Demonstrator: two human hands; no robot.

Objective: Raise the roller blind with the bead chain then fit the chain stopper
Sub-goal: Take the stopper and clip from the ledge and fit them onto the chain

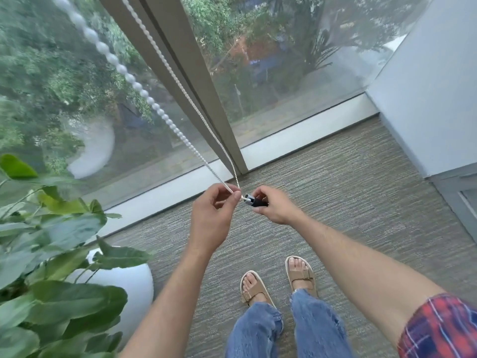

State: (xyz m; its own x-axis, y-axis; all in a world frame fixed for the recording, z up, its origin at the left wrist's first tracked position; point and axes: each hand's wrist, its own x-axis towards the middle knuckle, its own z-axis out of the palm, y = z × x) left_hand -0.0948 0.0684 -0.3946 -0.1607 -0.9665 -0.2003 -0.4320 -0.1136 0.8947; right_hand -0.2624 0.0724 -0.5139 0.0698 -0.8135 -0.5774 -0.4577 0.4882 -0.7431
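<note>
A white bead chain (165,117) hangs in two strands from the upper left down along the grey window mullion (206,94). My left hand (213,215) pinches the bottom of the chain loop between thumb and forefinger. My right hand (273,205) holds a small black and silver chain stopper (254,200), its silver end touching the chain just right of my left fingertips. The roller blind itself is out of view; the glass panes are uncovered.
A large potted plant in a white round pot (131,282) stands at the lower left, close to my left forearm. A white wall (426,86) closes the right side. Grey carpet (335,197) runs to the low window sill (296,130). My sandalled feet show below.
</note>
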